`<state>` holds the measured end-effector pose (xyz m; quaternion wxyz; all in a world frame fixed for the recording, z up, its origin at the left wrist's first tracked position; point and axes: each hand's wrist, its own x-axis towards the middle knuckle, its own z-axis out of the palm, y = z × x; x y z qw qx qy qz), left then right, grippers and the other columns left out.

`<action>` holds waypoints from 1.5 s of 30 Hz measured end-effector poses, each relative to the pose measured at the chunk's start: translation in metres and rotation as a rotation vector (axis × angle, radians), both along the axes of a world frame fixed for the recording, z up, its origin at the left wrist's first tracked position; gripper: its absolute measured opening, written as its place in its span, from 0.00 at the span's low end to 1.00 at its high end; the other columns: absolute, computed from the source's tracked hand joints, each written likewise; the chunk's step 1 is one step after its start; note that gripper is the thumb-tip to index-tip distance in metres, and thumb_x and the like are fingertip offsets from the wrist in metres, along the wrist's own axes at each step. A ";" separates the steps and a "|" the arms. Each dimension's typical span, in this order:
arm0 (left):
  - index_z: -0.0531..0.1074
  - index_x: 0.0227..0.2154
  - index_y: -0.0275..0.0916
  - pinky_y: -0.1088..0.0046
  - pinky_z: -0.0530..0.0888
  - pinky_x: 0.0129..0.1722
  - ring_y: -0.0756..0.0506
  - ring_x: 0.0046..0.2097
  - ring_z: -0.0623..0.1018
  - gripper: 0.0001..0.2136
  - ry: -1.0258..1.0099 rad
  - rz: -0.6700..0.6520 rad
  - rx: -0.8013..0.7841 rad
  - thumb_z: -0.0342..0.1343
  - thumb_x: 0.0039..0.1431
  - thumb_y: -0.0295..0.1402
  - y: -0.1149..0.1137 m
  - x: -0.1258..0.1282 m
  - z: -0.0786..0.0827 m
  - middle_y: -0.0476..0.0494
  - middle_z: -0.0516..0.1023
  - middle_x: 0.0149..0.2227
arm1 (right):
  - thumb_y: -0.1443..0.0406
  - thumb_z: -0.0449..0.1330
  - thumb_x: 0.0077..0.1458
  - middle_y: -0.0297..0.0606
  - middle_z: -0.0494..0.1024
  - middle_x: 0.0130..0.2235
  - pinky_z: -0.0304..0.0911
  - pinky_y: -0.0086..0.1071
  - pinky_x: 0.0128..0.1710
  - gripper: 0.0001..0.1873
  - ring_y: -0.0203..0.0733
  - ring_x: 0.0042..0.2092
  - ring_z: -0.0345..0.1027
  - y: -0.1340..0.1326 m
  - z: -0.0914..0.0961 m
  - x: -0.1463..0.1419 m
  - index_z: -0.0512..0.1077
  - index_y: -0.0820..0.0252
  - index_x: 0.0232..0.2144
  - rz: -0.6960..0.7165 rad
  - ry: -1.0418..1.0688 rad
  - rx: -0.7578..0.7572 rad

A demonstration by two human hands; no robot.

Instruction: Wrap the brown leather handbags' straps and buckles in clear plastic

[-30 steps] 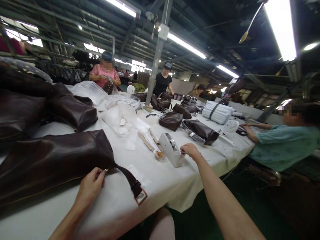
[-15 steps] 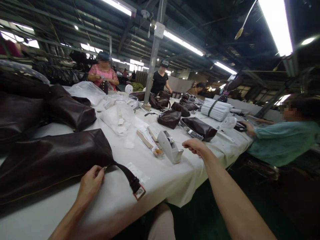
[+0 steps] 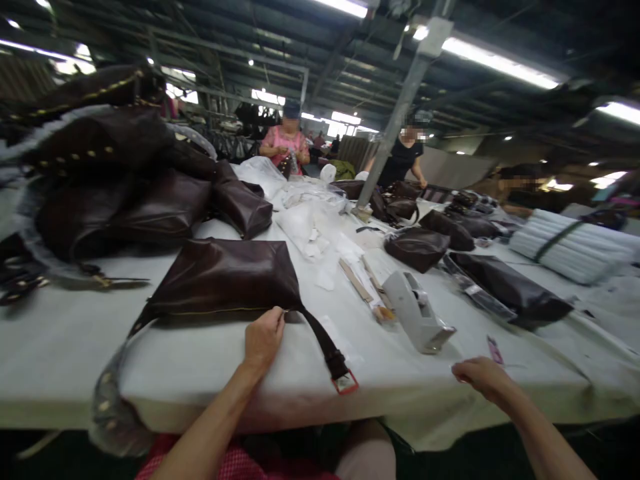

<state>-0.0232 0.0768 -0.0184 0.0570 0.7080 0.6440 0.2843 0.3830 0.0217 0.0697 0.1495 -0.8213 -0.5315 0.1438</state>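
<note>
A dark brown leather bag (image 3: 225, 277) lies on the white-covered table, its brass zipper along the near edge. My left hand (image 3: 265, 339) is closed in a pinch at the right end of that zipper, on what looks like the zipper pull. From the bag's right corner a strap (image 3: 323, 337) runs down to a buckle with a red edge (image 3: 345, 382). My right hand (image 3: 483, 379) is closed above the table's front edge, and whatever its fingertips hold is too small to make out. A grey tape dispenser (image 3: 417, 313) stands just left of it.
More brown bags (image 3: 160, 207) are piled at the left. Plastic bags and papers (image 3: 315, 230) lie mid-table around a metal post (image 3: 400, 120). A dark bag (image 3: 510, 287) and a strapped white bundle (image 3: 570, 243) lie right. A co-worker (image 3: 285, 143) stands across the table.
The view has swung left, bringing more of the piled bags into sight. My right hand has moved from beside the tape dispenser toward the front edge. My left hand stays at the zipper end.
</note>
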 end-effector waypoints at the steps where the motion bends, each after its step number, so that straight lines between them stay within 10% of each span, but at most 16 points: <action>1: 0.73 0.35 0.40 0.75 0.62 0.30 0.46 0.34 0.77 0.09 0.032 -0.016 0.010 0.47 0.65 0.31 0.000 -0.001 -0.001 0.45 0.80 0.33 | 0.59 0.63 0.45 0.29 0.54 0.11 0.40 0.31 0.18 0.19 0.32 0.16 0.47 -0.001 0.005 -0.012 0.64 0.57 0.10 0.012 0.101 -0.034; 6: 0.72 0.33 0.38 0.74 0.63 0.29 0.46 0.32 0.76 0.09 0.186 -0.094 0.086 0.46 0.64 0.28 -0.004 -0.005 -0.004 0.44 0.78 0.31 | 0.55 0.66 0.40 0.28 0.62 0.21 0.37 0.26 0.19 0.16 0.26 0.20 0.46 0.012 0.029 -0.140 0.69 0.61 0.22 0.216 0.934 -0.071; 12: 0.70 0.32 0.39 0.73 0.63 0.25 0.47 0.26 0.73 0.09 0.250 -0.191 0.265 0.46 0.62 0.23 -0.009 -0.015 -0.012 0.46 0.74 0.27 | 0.60 0.64 0.40 0.29 0.67 0.23 0.37 0.24 0.17 0.12 0.24 0.19 0.46 0.056 0.009 -0.273 0.67 0.62 0.22 0.351 1.165 -0.170; 21: 0.65 0.28 0.39 0.73 0.63 0.24 0.47 0.24 0.71 0.11 0.169 -0.214 0.413 0.42 0.63 0.23 -0.010 -0.018 -0.017 0.48 0.70 0.22 | 0.63 0.54 0.50 0.30 0.67 0.17 0.47 0.26 0.17 0.12 0.29 0.17 0.52 0.065 -0.022 -0.287 0.66 0.60 0.17 0.352 0.692 -0.140; 33: 0.69 0.33 0.39 0.73 0.68 0.33 0.45 0.33 0.77 0.10 -0.043 -0.215 0.110 0.42 0.63 0.26 -0.010 -0.015 -0.018 0.41 0.77 0.31 | 0.66 0.57 0.48 0.32 0.67 0.13 0.54 0.28 0.26 0.13 0.36 0.22 0.64 0.062 -0.028 -0.295 0.69 0.58 0.14 0.346 0.391 0.020; 45: 0.63 0.23 0.38 0.80 0.47 0.14 0.58 0.14 0.52 0.10 -1.247 -0.164 -0.534 0.54 0.49 0.39 -0.004 -0.011 0.004 0.55 0.66 0.18 | 0.69 0.55 0.50 0.28 0.68 0.17 0.55 0.27 0.17 0.02 0.34 0.16 0.61 0.049 -0.060 -0.304 0.67 0.59 0.27 0.197 0.638 0.055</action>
